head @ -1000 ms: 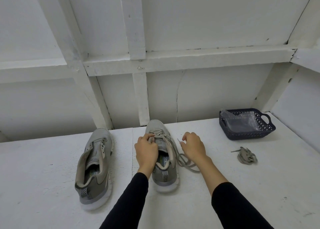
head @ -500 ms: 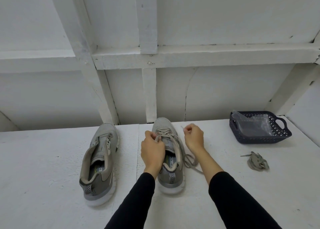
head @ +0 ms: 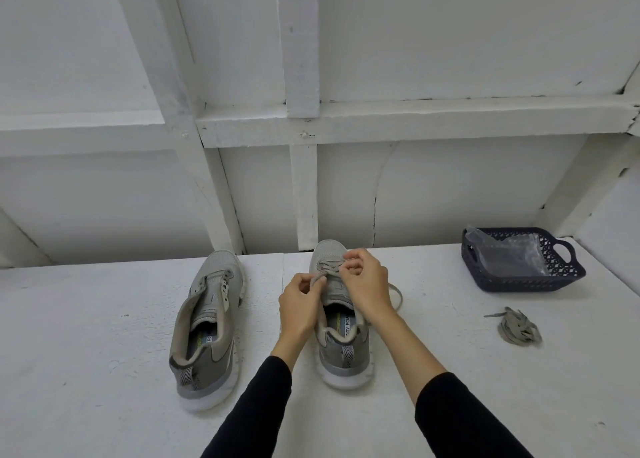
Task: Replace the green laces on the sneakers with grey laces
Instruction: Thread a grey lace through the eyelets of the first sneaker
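Off to your left sits the bare sneaker (head: 207, 326). Your left hand (head: 300, 305) pinches the lace (head: 320, 278) over the right sneaker (head: 341, 322); your right hand (head: 367, 286) pinches it near the toe. It looks soft and floppy, so grip near the tip.

Left sneaker (head: 207, 322) unlaced, upright; right sneaker (head: 341, 322) part-laced with grey lace (head: 327, 267); spare lace bundle (head: 517, 326) near surface's right edge.

Both hands over right sneaker (head: 341, 322): left hand (head: 300, 305), right hand (head: 367, 286) pinch lace (head: 320, 277).
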